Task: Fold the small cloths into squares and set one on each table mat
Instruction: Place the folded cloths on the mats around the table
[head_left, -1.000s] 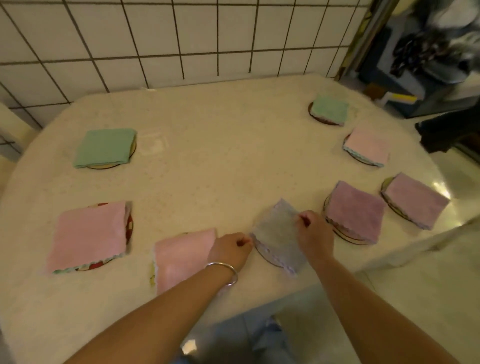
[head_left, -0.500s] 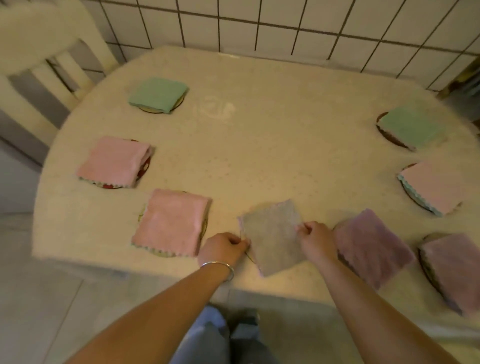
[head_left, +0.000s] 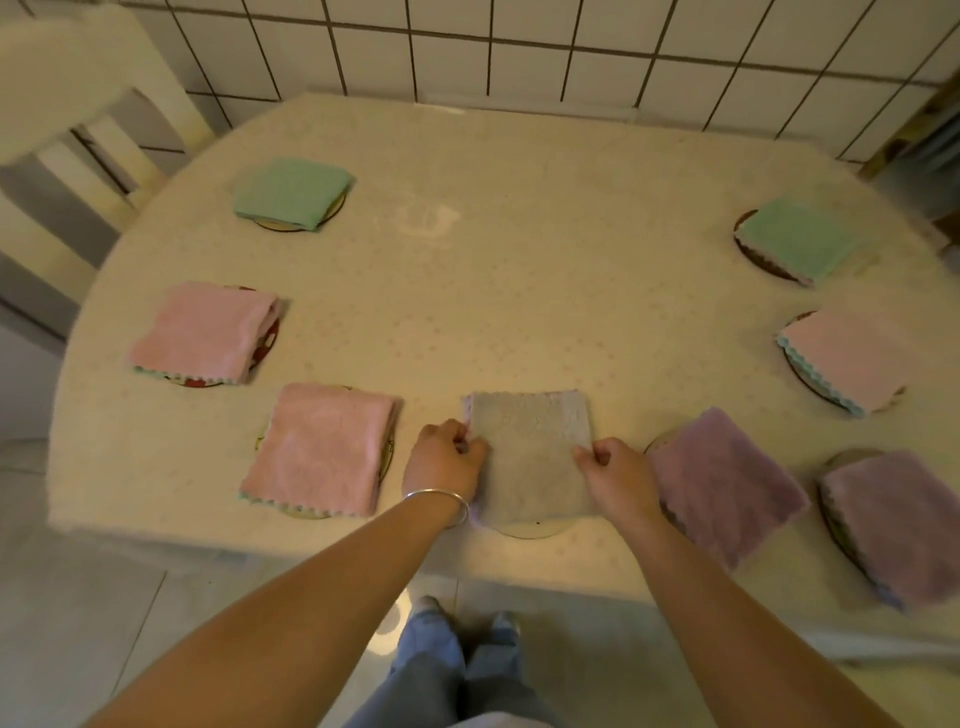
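Where pinched, grey cloth (head_left: 530, 457) between hands.

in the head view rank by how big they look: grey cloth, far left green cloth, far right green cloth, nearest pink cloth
1. nearest pink cloth
2. grey cloth, close behind; hands cover its edges, so the gap is unsure
3. far left green cloth and far right green cloth look alike; both lie farther from the camera

- The grey cloth (head_left: 530, 457) is seen as matt, fluffy terry with scalloped edges.
- The table (head_left: 519, 291) is covered in a matt speckled finish.
- A shiny metal bangle (head_left: 439, 500) is worn.
- The wall tiles (head_left: 519, 47) are glazed, smooth.
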